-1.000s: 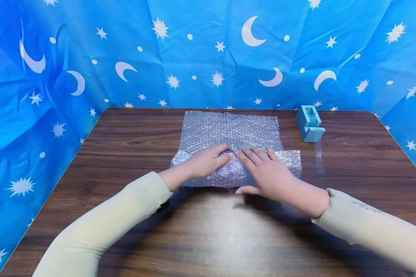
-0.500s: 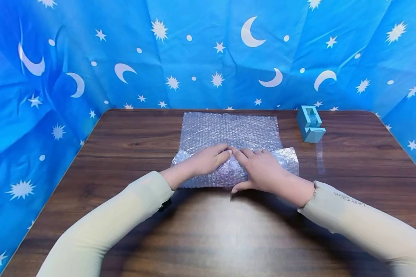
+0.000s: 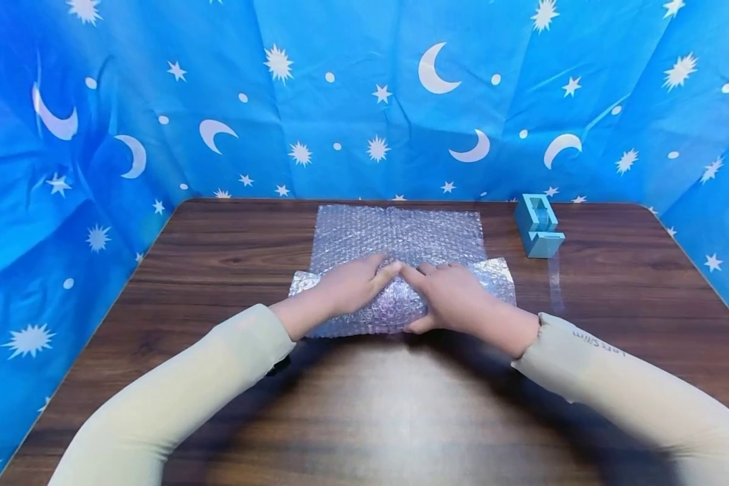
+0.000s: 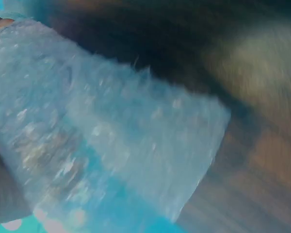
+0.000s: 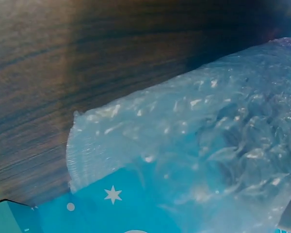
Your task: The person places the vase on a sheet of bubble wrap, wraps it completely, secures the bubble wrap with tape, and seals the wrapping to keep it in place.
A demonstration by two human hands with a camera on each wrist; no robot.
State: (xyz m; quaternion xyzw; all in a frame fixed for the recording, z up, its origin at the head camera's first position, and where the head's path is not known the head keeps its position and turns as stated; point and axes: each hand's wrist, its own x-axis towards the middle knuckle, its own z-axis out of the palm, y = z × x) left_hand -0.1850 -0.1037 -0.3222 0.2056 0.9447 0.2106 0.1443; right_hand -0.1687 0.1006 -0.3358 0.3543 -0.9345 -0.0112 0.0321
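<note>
A sheet of bubble wrap [image 3: 401,233] lies on the wooden table, its far part flat and its near part folded over into a bulging roll. Something purplish shows faintly through the roll between the hands. My left hand [image 3: 354,283] grips the roll from the left, thumb pointing toward the middle. From the right, my right hand [image 3: 455,293] holds it with fingers bent over the top and thumb at the near edge. A loose end of bubble wrap [image 4: 150,131] fills the left wrist view, blurred; the other end of the bubble wrap [image 5: 136,131] shows in the right wrist view.
A light blue tape dispenser [image 3: 537,229] stands at the back right of the table [image 3: 219,236], a clear strip of tape [image 3: 555,283] hanging from it onto the wood. A blue curtain [image 3: 352,101] with moons and stars surrounds the table's back and sides.
My right hand has moved left, closer to the left hand, and its fingers have bent over the roll. The left hand stays on the roll. The head view has tilted slightly.
</note>
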